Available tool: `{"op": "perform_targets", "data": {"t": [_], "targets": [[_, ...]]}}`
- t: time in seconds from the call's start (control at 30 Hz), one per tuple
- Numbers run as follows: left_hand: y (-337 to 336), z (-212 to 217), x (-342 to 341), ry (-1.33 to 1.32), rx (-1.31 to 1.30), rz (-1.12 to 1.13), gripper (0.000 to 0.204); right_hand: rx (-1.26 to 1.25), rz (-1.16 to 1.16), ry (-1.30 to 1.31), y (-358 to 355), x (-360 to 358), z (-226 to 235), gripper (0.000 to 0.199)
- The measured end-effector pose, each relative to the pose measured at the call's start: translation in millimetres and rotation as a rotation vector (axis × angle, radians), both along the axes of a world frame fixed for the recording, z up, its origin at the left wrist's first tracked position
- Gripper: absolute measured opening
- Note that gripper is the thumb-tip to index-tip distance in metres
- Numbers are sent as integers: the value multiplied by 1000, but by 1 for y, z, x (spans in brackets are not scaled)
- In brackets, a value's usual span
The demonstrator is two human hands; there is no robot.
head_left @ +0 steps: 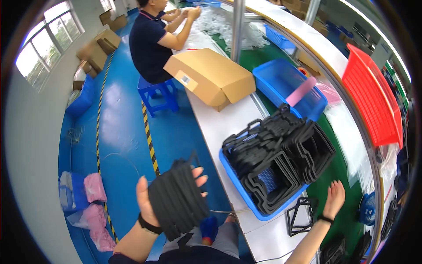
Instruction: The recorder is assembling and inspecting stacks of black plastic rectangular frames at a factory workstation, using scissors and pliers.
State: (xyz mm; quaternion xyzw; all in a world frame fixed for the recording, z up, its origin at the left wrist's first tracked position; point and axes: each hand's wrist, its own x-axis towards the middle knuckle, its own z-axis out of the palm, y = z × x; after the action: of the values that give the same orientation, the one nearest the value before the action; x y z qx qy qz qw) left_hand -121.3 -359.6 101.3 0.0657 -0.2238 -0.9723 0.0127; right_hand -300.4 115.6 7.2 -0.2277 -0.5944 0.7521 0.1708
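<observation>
My left hand is wrapped round a thick stack of black frame-like parts, held up in front of me at the table's left edge. The thumb is on one side and the fingertips show on the other. To the right, my right hand is apart from any part, its fingers stretched out and holding nothing. Between the hands a blue basket stands on the white table, heaped with black frames, some nested upright and others piled loosely. Beside the basket, nearest my right hand, lies a loose black frame.
Beyond the basket are a cardboard box and another blue basket with a pink piece in it. A red basket leans at right. A co-worker sits at the far end on a blue stool. A metal post rises there.
</observation>
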Motion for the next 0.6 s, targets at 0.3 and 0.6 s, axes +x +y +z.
{"op": "perform_targets", "data": {"t": [0.3, 0.6], "targets": [[-31, 28, -8, 28, 50, -320, 103, 249, 1161, 19, -297, 142, 128, 45], [-88, -4, 13, -49, -135, -528, 103, -293, 1222, -489, -355, 163, 147, 44]]}}
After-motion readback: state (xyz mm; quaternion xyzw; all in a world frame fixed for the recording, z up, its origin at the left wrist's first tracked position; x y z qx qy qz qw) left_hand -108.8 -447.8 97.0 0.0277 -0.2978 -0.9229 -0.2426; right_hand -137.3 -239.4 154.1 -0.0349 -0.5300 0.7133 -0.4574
